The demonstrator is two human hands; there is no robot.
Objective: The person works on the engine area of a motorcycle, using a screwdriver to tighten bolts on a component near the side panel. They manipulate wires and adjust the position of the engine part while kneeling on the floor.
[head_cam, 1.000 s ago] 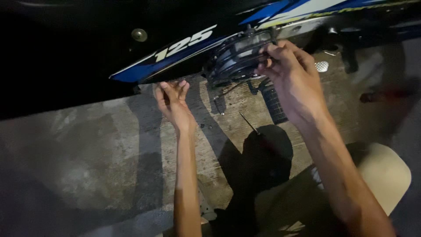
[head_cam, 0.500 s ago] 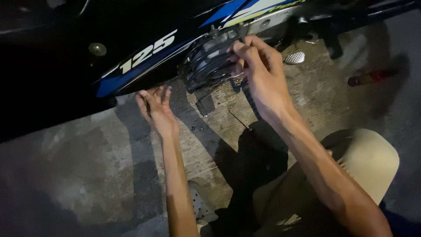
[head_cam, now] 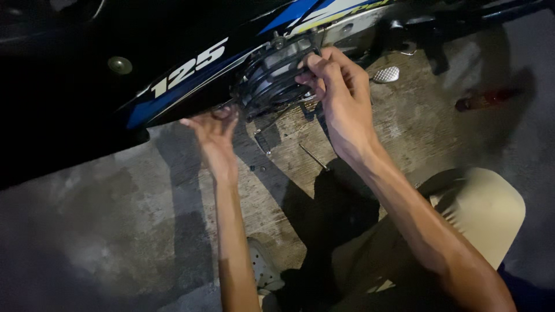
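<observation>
A black, ribbed, round engine cover sits on the side of a black and blue motorcycle. My right hand grips the cover's right edge with curled fingers. My left hand reaches up under the blue side panel just left of the cover; its fingertips are hidden in shadow there. Both forearms stretch up from the bottom of the view.
A thin screwdriver lies on the concrete floor below the cover. A red-handled tool lies at the right. A metal footpeg shows beside my right hand. My knee in beige shorts is at the lower right.
My left hand has risen from the floor area up to the underside of the side panel. My right hand stays on the cover. The view has shifted slightly.
</observation>
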